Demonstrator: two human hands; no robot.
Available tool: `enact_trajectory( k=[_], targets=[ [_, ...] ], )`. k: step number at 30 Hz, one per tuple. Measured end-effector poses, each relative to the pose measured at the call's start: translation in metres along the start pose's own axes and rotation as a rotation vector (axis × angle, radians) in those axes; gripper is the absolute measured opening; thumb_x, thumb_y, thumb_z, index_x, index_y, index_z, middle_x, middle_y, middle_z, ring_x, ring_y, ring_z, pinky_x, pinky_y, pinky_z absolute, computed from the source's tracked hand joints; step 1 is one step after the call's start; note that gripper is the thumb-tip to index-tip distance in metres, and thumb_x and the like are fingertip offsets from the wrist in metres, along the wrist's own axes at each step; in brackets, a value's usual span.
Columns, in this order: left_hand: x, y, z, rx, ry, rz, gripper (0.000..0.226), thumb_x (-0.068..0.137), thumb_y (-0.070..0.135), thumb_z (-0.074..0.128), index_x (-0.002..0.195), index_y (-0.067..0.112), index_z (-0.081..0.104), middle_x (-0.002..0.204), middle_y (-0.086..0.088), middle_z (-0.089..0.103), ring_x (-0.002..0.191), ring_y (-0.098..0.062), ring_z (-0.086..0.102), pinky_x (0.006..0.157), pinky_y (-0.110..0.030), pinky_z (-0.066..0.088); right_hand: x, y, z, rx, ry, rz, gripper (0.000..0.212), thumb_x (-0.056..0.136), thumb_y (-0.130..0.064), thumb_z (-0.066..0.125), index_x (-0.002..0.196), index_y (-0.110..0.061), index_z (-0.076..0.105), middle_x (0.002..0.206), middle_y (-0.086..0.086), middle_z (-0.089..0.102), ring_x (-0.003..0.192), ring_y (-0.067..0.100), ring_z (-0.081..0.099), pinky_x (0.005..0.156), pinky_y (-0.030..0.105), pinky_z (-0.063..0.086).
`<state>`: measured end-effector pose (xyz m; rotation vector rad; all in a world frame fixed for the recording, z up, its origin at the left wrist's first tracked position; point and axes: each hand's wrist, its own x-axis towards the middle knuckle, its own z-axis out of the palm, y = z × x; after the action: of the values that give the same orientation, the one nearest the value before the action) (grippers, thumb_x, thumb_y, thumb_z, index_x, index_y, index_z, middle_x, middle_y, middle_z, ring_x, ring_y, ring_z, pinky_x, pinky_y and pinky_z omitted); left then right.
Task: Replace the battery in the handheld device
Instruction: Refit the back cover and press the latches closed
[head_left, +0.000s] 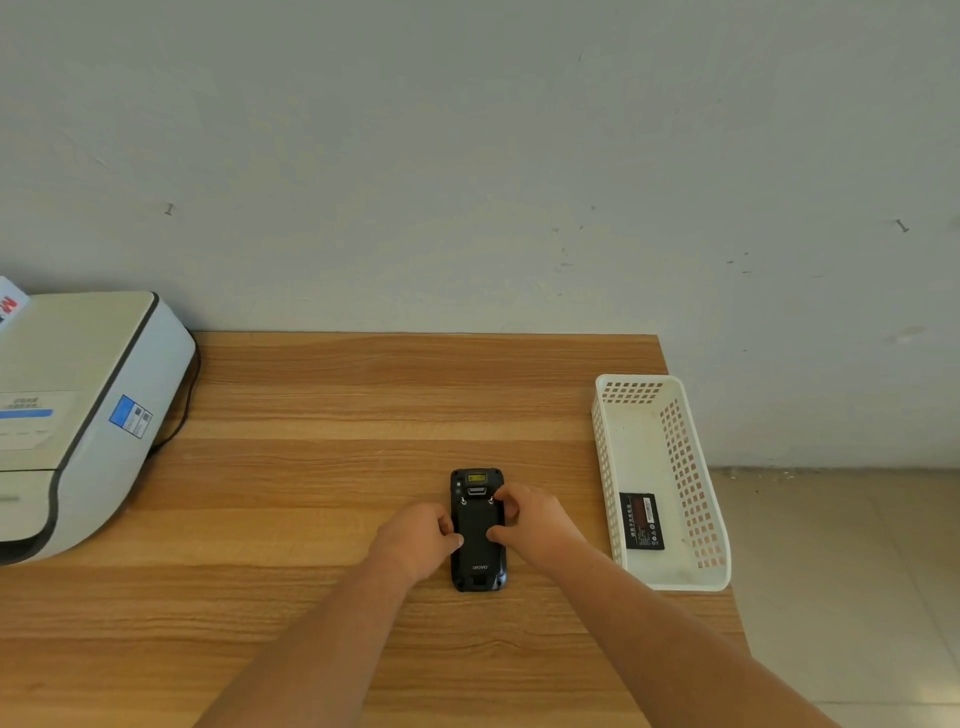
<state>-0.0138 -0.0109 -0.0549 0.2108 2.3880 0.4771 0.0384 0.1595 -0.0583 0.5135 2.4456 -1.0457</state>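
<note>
A pale, scuffed wall (467, 156) fills the upper half of the frame. Below it a wood-grain surface (322, 405) runs across the lower half, smooth and banded in light and dark brown. At the left edge sits a bulky grey-white printer (88, 410) with rounded corners and a blue sticker. At the right edge stands a long white plastic basket (670, 579) with perforated walls; a flat black battery (642, 521) with a red-and-white label lies in its near end.

The handheld device (478, 551), a black slab with rounded rubbery corners, lies back-up in the lower middle of the frame, between the two hands. The left hand (418, 540) grips its left edge with curled fingers, thumb on the back. The right hand (535, 517) has curled fingers on the right edge near the top latch and its thumb pressed on the cover.

The cover looks closed, so this seems to be either opening or closing the back. Which one I cannot tell; opening would call for freeing the latches.
</note>
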Motion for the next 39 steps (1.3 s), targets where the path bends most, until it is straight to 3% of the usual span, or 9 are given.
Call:
enact_trajectory(
  k=[4, 9, 14, 19, 21, 24, 26, 35, 39],
  targets=[
    [0.006, 0.002, -0.005, 0.05, 0.04, -0.013, 0.021, 0.091, 0.046, 0.057, 0.095, 0.026, 0.061, 0.085, 0.008, 0.063, 0.079, -0.011, 0.06, 0.078, -0.034, 0.054, 0.0, 0.002, -0.003, 0.171, 0.046, 0.096, 0.037, 0.087, -0.029, 0.071, 0.121, -0.023, 0.059, 0.107, -0.007, 0.062, 0.095, 0.007, 0.057, 0.074, 0.018, 0.042],
    [0.011, 0.013, -0.006, 0.094, 0.091, -0.034, 0.029, 0.094, 0.051, 0.049, 0.091, 0.024, 0.058, 0.083, 0.006, 0.062, 0.077, -0.012, 0.059, 0.071, -0.031, 0.052, 0.006, -0.001, -0.003, 0.209, 0.042, 0.184, 0.011, 0.092, -0.034, 0.064, 0.097, -0.024, 0.064, 0.097, -0.005, 0.064, 0.08, 0.004, 0.057, 0.062, 0.017, 0.042],
    [0.016, 0.015, -0.003, 0.056, 0.09, -0.08, 0.025, 0.093, 0.046, 0.055, 0.102, 0.023, 0.06, 0.09, 0.007, 0.062, 0.086, -0.013, 0.061, 0.08, -0.034, 0.053, 0.017, -0.006, -0.006, 0.138, -0.005, 0.256, 0.018, 0.089, -0.034, 0.068, 0.082, -0.022, 0.055, 0.082, -0.004, 0.06, 0.068, 0.007, 0.053, 0.057, 0.02, 0.041],
    [0.021, 0.012, -0.002, 0.023, 0.069, -0.103, 0.028, 0.092, 0.045, 0.057, 0.106, 0.021, 0.06, 0.095, 0.005, 0.064, 0.09, -0.016, 0.062, 0.082, -0.034, 0.052, 0.022, -0.007, -0.007, 0.102, -0.029, 0.31, 0.023, 0.087, -0.036, 0.07, 0.086, -0.021, 0.053, 0.082, -0.005, 0.057, 0.068, 0.007, 0.052, 0.059, 0.021, 0.042],
    [0.021, 0.015, -0.002, 0.09, 0.07, -0.084, 0.022, 0.093, 0.045, 0.055, 0.099, 0.024, 0.06, 0.092, 0.005, 0.064, 0.09, -0.016, 0.062, 0.084, -0.036, 0.052, 0.024, -0.007, -0.008, 0.082, -0.045, 0.324, 0.025, 0.087, -0.039, 0.069, 0.094, -0.019, 0.055, 0.087, -0.003, 0.059, 0.073, 0.009, 0.053, 0.066, 0.024, 0.047],
    [0.02, 0.019, -0.004, 0.182, 0.095, -0.046, 0.019, 0.094, 0.042, 0.054, 0.097, 0.026, 0.062, 0.092, 0.005, 0.065, 0.09, -0.017, 0.062, 0.086, -0.039, 0.051, 0.023, -0.011, -0.011, 0.008, -0.082, 0.335, 0.042, 0.09, -0.041, 0.066, 0.119, -0.013, 0.056, 0.113, 0.004, 0.063, 0.093, 0.016, 0.059, 0.078, 0.029, 0.05],
    [0.02, 0.019, -0.005, 0.172, 0.08, -0.045, 0.019, 0.094, 0.042, 0.054, 0.098, 0.026, 0.063, 0.09, 0.005, 0.065, 0.089, -0.017, 0.062, 0.086, -0.04, 0.051, 0.022, -0.012, -0.012, -0.025, -0.087, 0.328, 0.046, 0.091, -0.043, 0.063, 0.122, -0.011, 0.056, 0.112, 0.004, 0.063, 0.098, 0.019, 0.061, 0.083, 0.03, 0.051],
    [0.017, 0.014, -0.004, 0.102, 0.053, -0.031, 0.026, 0.091, 0.045, 0.058, 0.106, 0.024, 0.06, 0.093, 0.007, 0.063, 0.088, -0.014, 0.061, 0.08, -0.034, 0.053, 0.018, -0.009, -0.003, -0.083, -0.064, 0.286, 0.036, 0.084, -0.05, 0.068, 0.097, -0.018, 0.057, 0.087, -0.003, 0.061, 0.071, 0.009, 0.055, 0.063, 0.025, 0.046],
    [0.016, 0.012, -0.002, 0.099, 0.078, -0.019, 0.02, 0.091, 0.045, 0.057, 0.096, 0.026, 0.057, 0.089, 0.007, 0.062, 0.086, -0.014, 0.061, 0.08, -0.035, 0.053, 0.019, -0.01, -0.001, -0.105, -0.066, 0.28, 0.034, 0.085, -0.049, 0.067, 0.092, -0.018, 0.055, 0.083, -0.003, 0.059, 0.069, 0.01, 0.054, 0.058, 0.025, 0.042]
  ],
)
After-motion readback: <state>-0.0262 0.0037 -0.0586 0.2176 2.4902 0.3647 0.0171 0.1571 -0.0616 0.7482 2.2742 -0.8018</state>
